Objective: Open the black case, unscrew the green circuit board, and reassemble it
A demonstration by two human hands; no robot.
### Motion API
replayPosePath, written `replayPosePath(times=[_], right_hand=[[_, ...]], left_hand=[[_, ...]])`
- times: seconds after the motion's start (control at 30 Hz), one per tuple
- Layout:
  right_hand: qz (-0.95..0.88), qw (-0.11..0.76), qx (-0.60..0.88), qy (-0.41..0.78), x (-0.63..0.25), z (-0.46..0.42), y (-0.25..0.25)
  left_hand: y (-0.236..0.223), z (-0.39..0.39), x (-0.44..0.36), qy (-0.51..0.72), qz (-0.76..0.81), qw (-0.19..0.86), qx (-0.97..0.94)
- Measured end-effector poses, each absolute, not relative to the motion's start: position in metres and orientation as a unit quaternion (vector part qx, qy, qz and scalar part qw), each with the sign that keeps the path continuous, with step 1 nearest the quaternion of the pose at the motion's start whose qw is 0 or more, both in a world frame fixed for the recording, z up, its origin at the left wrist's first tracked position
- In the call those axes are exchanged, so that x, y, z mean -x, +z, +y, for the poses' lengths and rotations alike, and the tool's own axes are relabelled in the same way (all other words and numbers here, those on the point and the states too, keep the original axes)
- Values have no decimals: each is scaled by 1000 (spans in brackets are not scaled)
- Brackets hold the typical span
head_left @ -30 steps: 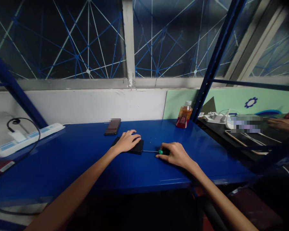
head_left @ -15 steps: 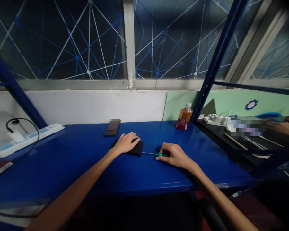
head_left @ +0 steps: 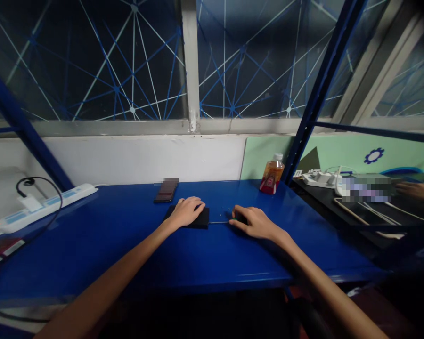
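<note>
My left hand (head_left: 188, 212) lies flat on top of a thin, flat black box (head_left: 201, 220), fingers stretched forward and pressing on it. My right hand (head_left: 256, 222) is closed around the green handle of a screwdriver (head_left: 219, 222); most of the handle is hidden by the fingers. The thin metal shaft points left, and its tip meets the right edge of the black box. A few tiny light bits (head_left: 223, 210) lie on the blue table (head_left: 198, 259) just beyond the shaft.
Behind my left hand lies a dark phone (head_left: 167, 190). A drink bottle (head_left: 273, 174) stands at the back right by a blue post. On the left are a white power strip (head_left: 53, 205) with a black cable and a red box (head_left: 3, 252). Another person's hand (head_left: 419, 190) shows far right.
My right hand has shifted slightly and its fingers cover more of the green handle. My left hand stays on the black box. The whole view has moved a little.
</note>
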State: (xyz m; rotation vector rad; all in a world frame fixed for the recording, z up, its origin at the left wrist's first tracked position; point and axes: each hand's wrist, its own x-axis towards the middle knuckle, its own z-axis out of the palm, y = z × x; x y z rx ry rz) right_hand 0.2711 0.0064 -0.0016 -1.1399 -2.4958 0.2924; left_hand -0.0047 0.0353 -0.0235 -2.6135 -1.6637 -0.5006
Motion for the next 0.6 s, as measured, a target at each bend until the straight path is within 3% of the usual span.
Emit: replayPosePath(times=[0.6], right_hand=[[-905,106,388,137,-272,42,9]], left_hand=[[-28,41,2,-185,-547,21,816]])
